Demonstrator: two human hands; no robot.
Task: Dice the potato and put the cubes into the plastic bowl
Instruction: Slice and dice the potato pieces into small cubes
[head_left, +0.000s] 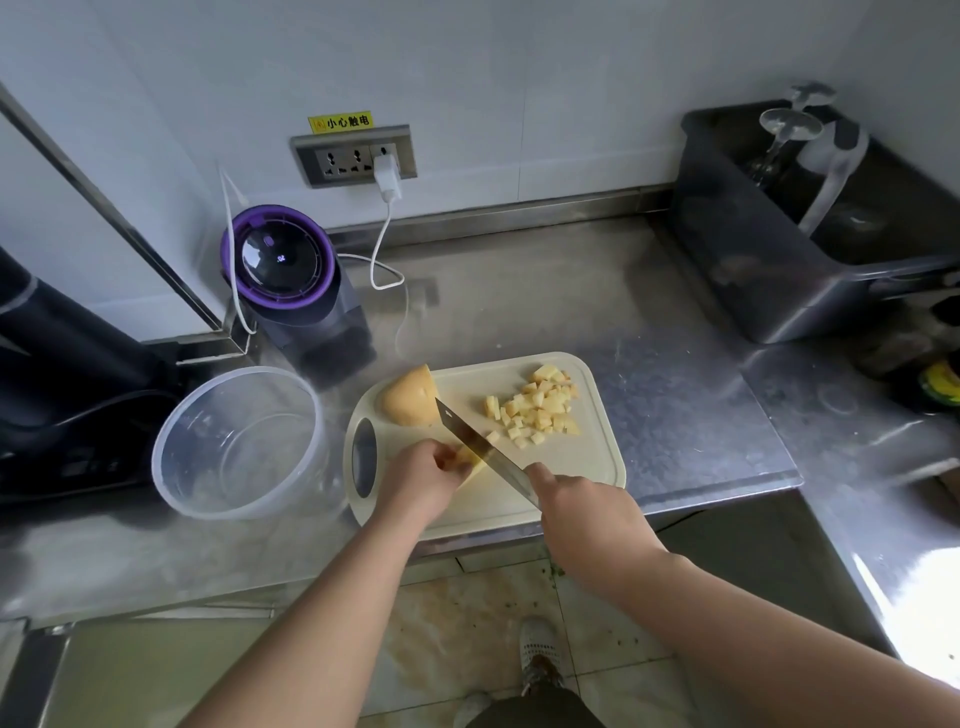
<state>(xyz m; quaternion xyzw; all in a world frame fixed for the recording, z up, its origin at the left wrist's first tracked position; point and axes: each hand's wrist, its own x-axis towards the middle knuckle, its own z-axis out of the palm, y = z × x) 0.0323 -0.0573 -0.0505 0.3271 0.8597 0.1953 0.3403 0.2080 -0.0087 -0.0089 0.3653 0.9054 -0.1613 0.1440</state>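
Potato work looks about midway. An uncut potato half sits at the far left corner of the cutting board. A heap of cubes lies loose toward the board's far right, and a smaller potato piece is under the knife on the near-left part. The left hand has its fingers curled over that piece, pinning it down, with the blade just beside the fingertips. The right hand is wrapped round the knife's handle, which is hidden inside the fist. The plastic bowl stands on the worktop just left of the board, and no cubes show in it. The flesh should be firm and stiff, but its wet cut faces are probably slippery, so each piece is best rested flat side down and held from above, knuckles toward the blade. The cubes are small and light and likely to scatter, so scooping them with a cupped hand or on the blade seems safer than pinching. The thin bowl may slide if nudged.
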